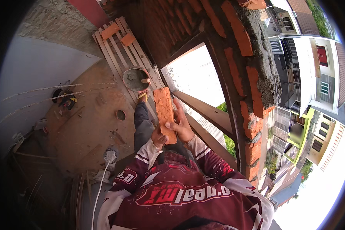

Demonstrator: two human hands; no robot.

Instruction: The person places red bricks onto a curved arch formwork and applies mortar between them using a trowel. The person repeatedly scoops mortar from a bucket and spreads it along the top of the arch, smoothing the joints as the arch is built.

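Observation:
An orange-red clay brick (164, 111) is held lengthwise in front of my body. My left hand (158, 137) grips its near end, with the fingers partly hidden under it. Along its right side, my right hand (181, 124) has the thumb laid over the top face and the fingers against the edge. Just beyond the brick stands a round bucket (125, 85) of grey wet mortar. A tool's wooden handle (145, 80) sticks out over its right rim; the blade is hidden in the mortar.
Two bricks (110, 31) lie at the far end of the slatted wooden platform (120, 50) under me. At my right rises a brick wall (253, 84) with rough mortar joints, beside a framed opening. Ropes (57, 97) cross at left above the lower floor (80, 126); a white cable (99, 191) hangs nearby.

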